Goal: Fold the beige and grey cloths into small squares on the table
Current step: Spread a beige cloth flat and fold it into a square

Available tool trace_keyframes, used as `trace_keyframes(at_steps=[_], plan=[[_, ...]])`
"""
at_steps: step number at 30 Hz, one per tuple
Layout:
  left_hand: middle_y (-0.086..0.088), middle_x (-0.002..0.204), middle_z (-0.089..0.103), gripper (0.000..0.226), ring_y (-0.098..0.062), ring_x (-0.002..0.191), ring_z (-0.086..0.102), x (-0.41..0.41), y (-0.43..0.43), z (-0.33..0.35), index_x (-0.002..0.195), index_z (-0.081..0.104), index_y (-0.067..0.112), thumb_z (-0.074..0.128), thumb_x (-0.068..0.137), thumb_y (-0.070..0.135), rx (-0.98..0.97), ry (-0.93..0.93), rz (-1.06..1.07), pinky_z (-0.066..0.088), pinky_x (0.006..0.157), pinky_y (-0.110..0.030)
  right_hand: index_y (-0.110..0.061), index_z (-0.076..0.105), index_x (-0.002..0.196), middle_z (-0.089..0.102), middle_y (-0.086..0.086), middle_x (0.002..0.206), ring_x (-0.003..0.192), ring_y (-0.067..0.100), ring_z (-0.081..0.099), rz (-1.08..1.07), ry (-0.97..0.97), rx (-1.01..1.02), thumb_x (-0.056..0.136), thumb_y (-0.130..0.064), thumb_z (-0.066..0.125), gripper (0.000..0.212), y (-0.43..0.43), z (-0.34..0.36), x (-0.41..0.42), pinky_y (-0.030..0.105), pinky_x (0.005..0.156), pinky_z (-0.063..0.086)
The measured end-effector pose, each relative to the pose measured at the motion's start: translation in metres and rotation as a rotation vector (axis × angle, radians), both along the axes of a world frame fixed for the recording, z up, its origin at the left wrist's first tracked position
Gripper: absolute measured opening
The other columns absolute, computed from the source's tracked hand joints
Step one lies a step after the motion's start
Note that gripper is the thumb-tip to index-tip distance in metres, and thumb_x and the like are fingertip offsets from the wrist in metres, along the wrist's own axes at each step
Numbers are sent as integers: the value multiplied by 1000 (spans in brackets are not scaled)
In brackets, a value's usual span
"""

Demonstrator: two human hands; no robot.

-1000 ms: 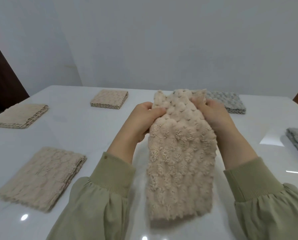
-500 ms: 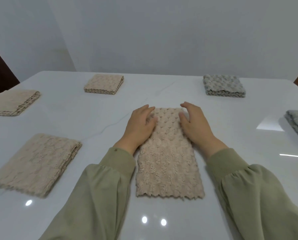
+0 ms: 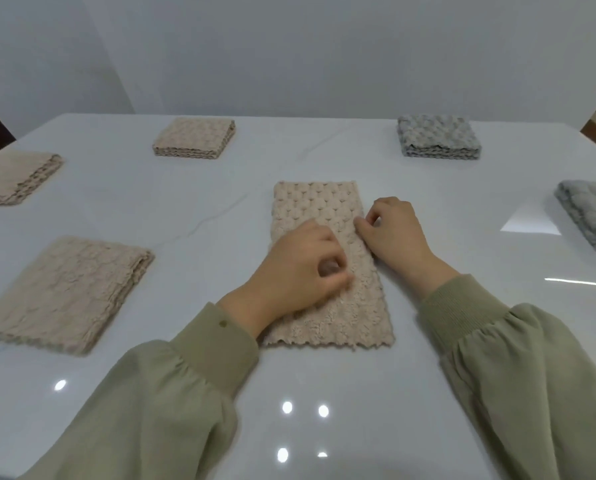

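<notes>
Soft, limp beige cloth (image 3: 317, 202): take its 6 o'clock corners; my left hand (image 3: 300, 268), right hand (image 3: 396, 233) curled, grip unclear

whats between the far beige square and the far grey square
Bare glossy white table between the folded beige cloth square and the folded grey cloth square, in head view.
</notes>
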State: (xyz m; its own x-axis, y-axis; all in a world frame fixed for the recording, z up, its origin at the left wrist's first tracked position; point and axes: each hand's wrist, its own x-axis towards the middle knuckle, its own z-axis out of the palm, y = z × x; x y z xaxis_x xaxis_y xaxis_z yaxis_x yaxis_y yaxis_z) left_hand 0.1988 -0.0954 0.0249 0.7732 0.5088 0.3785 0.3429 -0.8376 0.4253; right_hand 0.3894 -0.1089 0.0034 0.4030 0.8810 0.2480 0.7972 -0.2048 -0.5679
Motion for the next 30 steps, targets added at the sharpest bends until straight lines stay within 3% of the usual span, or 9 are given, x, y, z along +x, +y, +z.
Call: trace_keyframes(at_steps=[2,6,8,14,18,20,22,27,30], plan=[[10,93,58,30,-6,94,46,5,-20,1,86,69,21,74,74,47,-97,91,-93,40,86,-25,-18,53,59,55,-3,83,93,19,51,49,90,-11,83,-27,60,26,-4,3,1,32,80,41],[9,109,56,50,-8,103,45,9,-33,1,104,65,22,76,67,54,-28,213,-195,35,94,-26,-2,65,77,59,0,101,101,11,53,118,261,-32,85,-20,64,19,-15,12,1,20,78,35],[8,108,55,47,-11,103,46,7,-34,1,101,61,22,77,66,49,-42,210,-206,36,94,-29,-1,65,79,62,2,105,106,11,54,146,295,-32,85,-19,65,19,-17,13,3,17,77,35],[5,95,60,10,-10,96,48,6,-39,-1,78,68,16,76,73,21,-243,79,-212,40,85,-27,-4,69,80,59,-4,113,108,5,51,131,326,-23,83,-20,69,17,-16,10,4,22,93,34],[4,84,59,6,-8,89,49,5,-39,4,73,71,14,76,75,15,-339,12,-159,42,78,-22,-5,71,79,60,-4,114,108,7,54,107,331,-4,83,-20,69,16,-14,8,5,24,94,37],[4,80,59,7,-8,85,50,6,-40,6,72,71,13,77,75,14,-361,-51,-128,43,76,-20,-6,71,77,61,-3,113,106,9,56,90,370,34,84,-20,68,15,-14,9,3,20,88,39],[6,76,60,7,-7,81,51,8,-41,6,70,72,11,77,74,14,-367,-101,-108,42,73,-17,-7,69,75,61,-3,114,101,7,56,53,424,76,84,-19,68,15,-15,11,2,14,79,38],[6,70,59,8,-7,78,48,13,-43,-1,70,72,12,76,75,18,-232,-19,-121,43,73,-26,-11,69,72,62,0,116,107,11,55,20,324,55,82,-21,70,14,-12,9,1,25,93,39],[5,70,61,7,-8,78,49,14,-43,-5,71,73,13,74,76,19,-182,9,-132,43,74,-28,-6,70,78,62,2,115,109,15,55,8,217,15,83,-22,69,18,-11,8,0,23,88,36]])
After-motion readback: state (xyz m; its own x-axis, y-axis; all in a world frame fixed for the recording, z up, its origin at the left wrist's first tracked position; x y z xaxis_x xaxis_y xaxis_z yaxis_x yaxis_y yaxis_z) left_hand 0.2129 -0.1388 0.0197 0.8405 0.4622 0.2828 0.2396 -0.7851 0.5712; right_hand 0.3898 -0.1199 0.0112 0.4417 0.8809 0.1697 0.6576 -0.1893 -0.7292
